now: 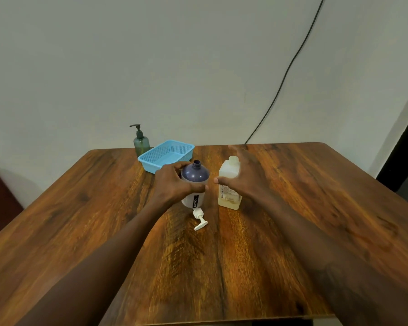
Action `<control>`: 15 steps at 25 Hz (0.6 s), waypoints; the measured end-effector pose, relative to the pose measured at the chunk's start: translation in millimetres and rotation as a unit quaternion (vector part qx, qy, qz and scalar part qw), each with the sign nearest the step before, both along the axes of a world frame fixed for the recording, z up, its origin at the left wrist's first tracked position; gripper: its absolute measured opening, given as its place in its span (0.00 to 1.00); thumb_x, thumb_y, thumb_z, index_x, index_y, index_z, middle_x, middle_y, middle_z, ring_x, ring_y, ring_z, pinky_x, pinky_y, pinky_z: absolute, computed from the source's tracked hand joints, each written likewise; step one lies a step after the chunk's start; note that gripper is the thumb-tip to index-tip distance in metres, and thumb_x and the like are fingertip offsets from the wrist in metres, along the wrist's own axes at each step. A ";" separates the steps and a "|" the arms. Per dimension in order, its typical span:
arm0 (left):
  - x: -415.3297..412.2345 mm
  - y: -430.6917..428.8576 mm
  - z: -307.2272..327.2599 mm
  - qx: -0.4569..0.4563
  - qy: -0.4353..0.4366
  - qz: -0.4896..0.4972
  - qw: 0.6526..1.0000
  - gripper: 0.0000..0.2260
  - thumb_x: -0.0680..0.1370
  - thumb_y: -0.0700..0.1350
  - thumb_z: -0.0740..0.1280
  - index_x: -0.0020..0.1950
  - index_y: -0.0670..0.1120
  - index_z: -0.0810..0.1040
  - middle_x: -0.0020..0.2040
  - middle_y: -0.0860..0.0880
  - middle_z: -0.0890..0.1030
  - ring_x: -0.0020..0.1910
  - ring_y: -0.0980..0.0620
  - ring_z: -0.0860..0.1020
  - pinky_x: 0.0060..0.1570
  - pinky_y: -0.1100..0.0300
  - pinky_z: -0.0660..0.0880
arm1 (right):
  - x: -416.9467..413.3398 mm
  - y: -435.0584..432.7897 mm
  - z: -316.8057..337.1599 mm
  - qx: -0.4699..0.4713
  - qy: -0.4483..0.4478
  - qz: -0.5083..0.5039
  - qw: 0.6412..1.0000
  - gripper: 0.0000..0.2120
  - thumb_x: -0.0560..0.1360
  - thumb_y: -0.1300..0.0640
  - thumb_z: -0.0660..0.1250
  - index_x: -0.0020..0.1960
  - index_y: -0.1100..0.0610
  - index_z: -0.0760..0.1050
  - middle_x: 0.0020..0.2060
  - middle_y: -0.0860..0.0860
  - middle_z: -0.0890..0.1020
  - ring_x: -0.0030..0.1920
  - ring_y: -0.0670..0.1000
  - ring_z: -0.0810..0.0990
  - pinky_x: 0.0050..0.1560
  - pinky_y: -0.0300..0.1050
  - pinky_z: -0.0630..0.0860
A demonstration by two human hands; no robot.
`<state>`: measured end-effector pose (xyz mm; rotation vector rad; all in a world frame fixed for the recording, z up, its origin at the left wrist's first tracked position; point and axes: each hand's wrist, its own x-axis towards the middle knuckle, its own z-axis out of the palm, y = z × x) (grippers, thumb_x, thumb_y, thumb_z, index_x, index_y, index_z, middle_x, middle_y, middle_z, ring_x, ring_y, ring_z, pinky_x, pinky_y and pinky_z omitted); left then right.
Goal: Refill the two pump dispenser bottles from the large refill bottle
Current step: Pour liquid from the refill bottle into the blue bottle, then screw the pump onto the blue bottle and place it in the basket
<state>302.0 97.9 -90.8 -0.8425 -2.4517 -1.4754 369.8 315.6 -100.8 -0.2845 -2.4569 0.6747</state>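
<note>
Head view: white pump head [199, 219] lay on the wooden table [292, 231], just in front of the purple-topped dispenser bottle [195, 177], which stood upright, neck uncapped, clasped by the left hand [177, 184]. Just right of that bottle stood the large refill bottle [229, 184], the right hand [243, 177] spread loose against it, not yet closed. Behind the bottle: blue basket [166, 155]; green pump bottle [141, 142] beyond, pump fitted.
</note>
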 end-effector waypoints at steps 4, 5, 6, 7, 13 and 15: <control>-7.4 -18.5 -3.9 0.003 -0.004 0.024 1.000 0.30 0.61 0.53 0.85 0.60 0.52 0.79 0.50 0.58 0.80 0.49 0.58 0.80 0.44 0.68 0.77 | -6.7 -30.3 16.7 0.133 0.050 0.058 0.988 0.39 0.67 0.42 0.80 0.74 0.53 0.71 0.72 0.55 0.75 0.74 0.57 0.70 0.76 0.56 0.63; -9.2 -24.0 -4.9 0.003 -0.007 0.030 1.000 0.30 0.62 0.53 0.85 0.60 0.52 0.78 0.51 0.57 0.80 0.50 0.57 0.80 0.43 0.68 0.76 | -8.0 -38.0 17.7 0.150 0.061 0.081 0.984 0.36 0.68 0.46 0.80 0.71 0.55 0.74 0.70 0.55 0.77 0.72 0.57 0.73 0.75 0.54 0.64; -10.9 -29.7 -5.6 0.001 -0.012 0.036 0.999 0.31 0.62 0.54 0.85 0.61 0.51 0.79 0.51 0.57 0.79 0.50 0.56 0.80 0.43 0.69 0.75 | -9.0 -45.1 16.5 0.158 0.076 0.103 0.979 0.31 0.68 0.50 0.81 0.68 0.56 0.77 0.66 0.56 0.80 0.69 0.58 0.76 0.73 0.52 0.66; -12.5 -36.1 -6.3 -0.005 -0.017 0.040 0.999 0.31 0.62 0.54 0.85 0.62 0.50 0.79 0.51 0.56 0.79 0.51 0.55 0.80 0.42 0.70 0.74 | -10.2 -51.9 14.0 0.162 0.091 0.122 0.975 0.27 0.68 0.54 0.81 0.65 0.57 0.80 0.63 0.56 0.82 0.66 0.58 0.79 0.69 0.48 0.68; -22.6 -75.6 -17.6 -0.022 -0.026 0.057 0.998 0.29 0.63 0.56 0.84 0.59 0.53 0.79 0.53 0.53 0.83 0.48 0.58 0.80 0.47 0.61 0.80 | -21.9 -72.5 -9.7 0.202 -0.149 0.235 0.939 0.13 0.71 0.62 0.74 0.54 0.50 0.85 0.51 0.51 0.84 0.49 0.51 0.81 0.49 0.49 0.82; -25.3 -83.4 -21.2 -0.020 -0.030 0.066 0.997 0.28 0.61 0.55 0.84 0.57 0.55 0.79 0.51 0.55 0.83 0.48 0.58 0.81 0.48 0.57 0.82 | -27.3 -76.4 -19.7 0.277 -0.276 0.243 0.888 0.16 0.69 0.63 0.76 0.53 0.47 0.84 0.55 0.49 0.82 0.53 0.52 0.80 0.52 0.49 0.81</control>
